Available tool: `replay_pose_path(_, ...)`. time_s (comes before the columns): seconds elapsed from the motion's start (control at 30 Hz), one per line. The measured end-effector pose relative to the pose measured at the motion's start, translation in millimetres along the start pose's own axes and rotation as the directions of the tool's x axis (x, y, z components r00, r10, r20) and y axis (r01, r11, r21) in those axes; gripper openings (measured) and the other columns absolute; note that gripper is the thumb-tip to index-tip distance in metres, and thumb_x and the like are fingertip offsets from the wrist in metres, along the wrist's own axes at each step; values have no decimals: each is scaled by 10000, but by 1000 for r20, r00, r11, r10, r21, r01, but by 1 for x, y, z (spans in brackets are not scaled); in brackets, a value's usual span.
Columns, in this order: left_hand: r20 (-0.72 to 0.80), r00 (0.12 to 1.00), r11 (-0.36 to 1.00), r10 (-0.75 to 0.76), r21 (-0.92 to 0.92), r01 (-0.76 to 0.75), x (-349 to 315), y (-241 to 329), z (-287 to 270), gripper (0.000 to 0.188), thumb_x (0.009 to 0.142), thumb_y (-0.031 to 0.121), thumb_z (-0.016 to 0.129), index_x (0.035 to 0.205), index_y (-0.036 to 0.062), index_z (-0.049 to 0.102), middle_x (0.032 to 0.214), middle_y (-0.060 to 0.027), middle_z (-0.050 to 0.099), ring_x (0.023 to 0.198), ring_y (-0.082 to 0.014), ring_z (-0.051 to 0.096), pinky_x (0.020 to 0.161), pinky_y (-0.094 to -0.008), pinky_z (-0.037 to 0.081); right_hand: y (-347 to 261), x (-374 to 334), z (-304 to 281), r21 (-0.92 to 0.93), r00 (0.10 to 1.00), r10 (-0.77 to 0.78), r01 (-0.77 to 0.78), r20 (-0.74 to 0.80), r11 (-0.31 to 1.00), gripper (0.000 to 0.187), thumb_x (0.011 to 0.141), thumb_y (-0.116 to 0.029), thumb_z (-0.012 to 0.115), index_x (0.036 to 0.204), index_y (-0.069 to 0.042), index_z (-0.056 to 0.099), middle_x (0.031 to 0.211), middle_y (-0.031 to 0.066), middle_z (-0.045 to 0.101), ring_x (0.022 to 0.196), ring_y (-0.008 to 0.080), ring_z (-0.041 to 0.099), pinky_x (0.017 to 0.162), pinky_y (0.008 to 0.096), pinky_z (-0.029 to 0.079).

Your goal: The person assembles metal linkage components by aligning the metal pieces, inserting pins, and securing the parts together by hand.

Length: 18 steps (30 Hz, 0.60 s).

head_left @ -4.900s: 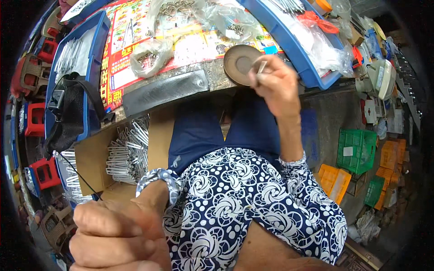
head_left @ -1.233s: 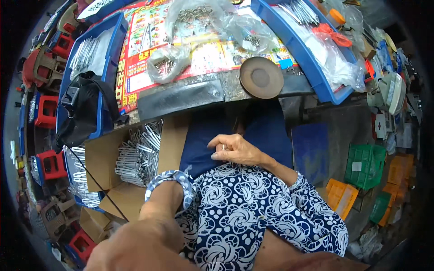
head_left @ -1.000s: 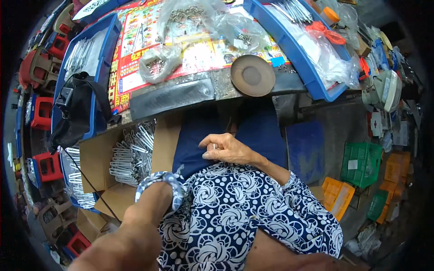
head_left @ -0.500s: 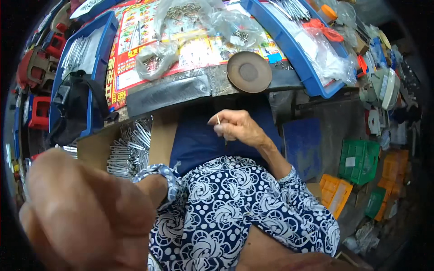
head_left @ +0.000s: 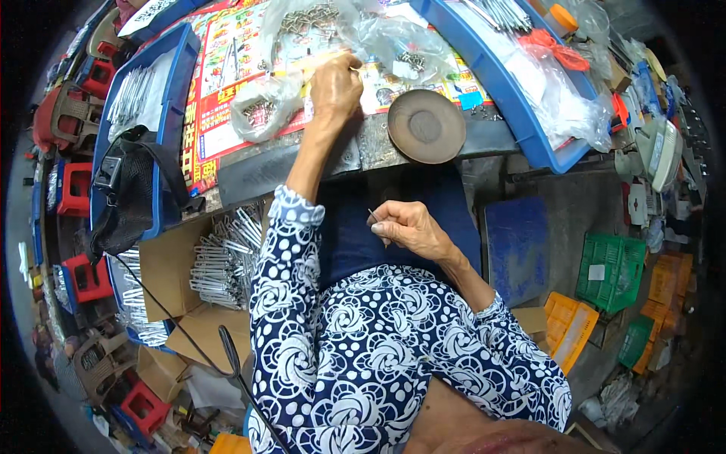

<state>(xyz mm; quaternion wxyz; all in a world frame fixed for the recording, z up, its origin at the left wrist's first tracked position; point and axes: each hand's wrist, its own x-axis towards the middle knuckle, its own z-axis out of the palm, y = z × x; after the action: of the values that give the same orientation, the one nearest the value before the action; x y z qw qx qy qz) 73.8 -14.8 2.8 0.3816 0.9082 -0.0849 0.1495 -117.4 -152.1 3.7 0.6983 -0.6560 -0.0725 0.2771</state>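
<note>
My left hand [head_left: 334,87] reaches over the bench, its fingers curled down on the printed sheet beside a clear plastic bag of small metal parts [head_left: 310,19]. Its fingertips are hidden, so what they grip cannot be made out. Over the dark blue cloth on my lap, my right hand [head_left: 414,227] is closed, thumb against forefinger, pinching a thin pin-like piece [head_left: 373,217]. Between the hands, a round brown dish [head_left: 426,126] rests at the bench edge. A smaller bag of metal bits [head_left: 261,112] lies left of my left wrist.
Blue trays flank the bench: the left tray [head_left: 180,83] and right tray [head_left: 529,129] hold thin metal rods. A black strapped device [head_left: 125,189] hangs over the left tray. Below sits a cardboard box [head_left: 170,261] of metal pieces. Green [head_left: 611,271] and orange crates [head_left: 567,329] stand right.
My left hand has gone from close before the camera at lower left to the bench by the bags. My right hand stays over my lap, turned slightly, still pinching the thin piece.
</note>
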Motion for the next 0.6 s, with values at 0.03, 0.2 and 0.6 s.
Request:
replay_pose_path(0.03, -23, 999, 998, 38, 48, -37, 2, 1, 4, 190, 707, 88, 509, 849, 56, 632, 796, -164, 614, 723, -268, 604, 665, -333, 464, 0, -2, 0, 1, 1000, 1, -1, 4, 1000, 132, 784, -105, 568, 844, 12, 564, 609, 7, 520, 521, 38, 460, 435, 166, 343)
replay_pose_path(0.2, -24, 999, 975, 36, 219, -30, 4, 4, 21, 132, 702, 171, 564, 778, 85, 631, 792, -134, 597, 734, -299, 577, 666, -389, 446, 5, -7, -2, -63, 999, 28, -27, 26, 998, 124, 776, -83, 568, 829, 29, 558, 655, 20, 537, 578, 60, 493, 516, 186, 401)
replay_pose_path(0.6, 7, 972, 902, 236, 370, -221, -6, -2, 23, 180, 620, -21, 549, 795, -31, 510, 831, -221, 531, 761, -330, 540, 648, -394, 467, -59, -4, -16, -232, 982, -140, 109, -124, 967, 132, 772, -80, 566, 864, 15, 561, 603, -7, 510, 531, 27, 442, 451, 154, 330)
